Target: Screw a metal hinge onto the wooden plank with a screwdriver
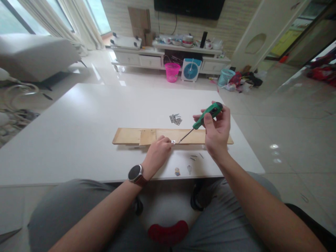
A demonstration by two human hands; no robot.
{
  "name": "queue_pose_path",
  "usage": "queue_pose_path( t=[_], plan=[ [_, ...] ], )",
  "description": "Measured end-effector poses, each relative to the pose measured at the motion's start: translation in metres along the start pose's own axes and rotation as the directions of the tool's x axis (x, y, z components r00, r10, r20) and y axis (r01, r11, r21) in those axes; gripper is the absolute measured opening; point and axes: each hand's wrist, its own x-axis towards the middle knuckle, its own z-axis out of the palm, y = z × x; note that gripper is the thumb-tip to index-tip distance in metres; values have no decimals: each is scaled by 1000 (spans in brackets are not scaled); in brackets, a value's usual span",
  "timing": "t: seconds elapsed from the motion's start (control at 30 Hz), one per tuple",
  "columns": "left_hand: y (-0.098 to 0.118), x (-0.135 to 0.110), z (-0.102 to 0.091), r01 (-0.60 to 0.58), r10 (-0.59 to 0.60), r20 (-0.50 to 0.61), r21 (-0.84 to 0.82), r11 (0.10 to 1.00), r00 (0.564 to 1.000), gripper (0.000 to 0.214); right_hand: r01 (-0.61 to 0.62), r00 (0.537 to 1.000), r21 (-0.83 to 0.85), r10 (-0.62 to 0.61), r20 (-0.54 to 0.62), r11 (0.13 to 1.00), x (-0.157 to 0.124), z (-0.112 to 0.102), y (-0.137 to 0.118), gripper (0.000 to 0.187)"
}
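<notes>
Metal plates: frame centre
Screws: lower centre
Wooden board: just below centre, partly hidden by left hand
Left hand: fingers pinching small bracket
Right hand: fingers curled round green screwdriver

Soft daylight comes through the windows at upper left; a pale sheen lies on the counter, bright spots glare on the floor, and wide-angle distortion stretches the edges

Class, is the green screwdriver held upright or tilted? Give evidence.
Tilted: the screwdriver slants down leftward from the right hand toward the wooden board.
</notes>
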Motion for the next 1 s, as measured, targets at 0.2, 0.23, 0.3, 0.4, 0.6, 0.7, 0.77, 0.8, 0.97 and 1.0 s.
queue_pose_path(
  t=[0.2, 0.23, 0.3, 0.4, 0.6, 0.7, 0.77, 0.8, 0.97, 1.0],
  plan=[
    [0, -1, 2, 2, -1, -15, 40, 999, 1000, 26, 21, 998, -6, -20, 57, 1000, 1, 10, 7, 46],
    [-1, -1, 3, 0, 1, -21, 48, 999, 1000, 25, 28, 997, -8, -27, 70, 1000, 2, 12, 10, 45],
    [-2, -1, 5, -3, 5, -32, 55, 998, 999, 24, 49, 994, -16, -47, 103, 999, 3, 13, 17, 43],
    [-2, -1, 5, 0, 2, -37, 60, 998, 999, 23, 121, 982, -24, -116, 150, 992, 5, 14, 30, 47],
    [0, 0, 6, 14, -12, -33, 55, 998, 999, 21, 196, 963, -52, -182, 200, 979, 6, 16, 41, 43],
    [0, 0, 5, 20, -18, -32, 47, 999, 999, 20, 196, 959, -48, -181, 216, 979, 5, 16, 41, 42],
    [1, 0, 5, 26, -24, -28, 47, 999, 999, 20, 197, 956, -54, -179, 233, 979, 4, 16, 41, 41],
    [1, 0, 5, 28, -27, -25, 48, 998, 999, 21, 199, 953, -64, -178, 243, 978, 4, 16, 41, 42],
    [2, 0, 3, 28, -27, -14, 50, 998, 1000, 21, 220, 937, -101, -182, 299, 970, 4, 16, 41, 42],
    [3, 0, 3, 27, -27, -12, 51, 998, 1000, 22, 226, 931, -105, -184, 314, 968, 4, 16, 41, 42]
  ],
)
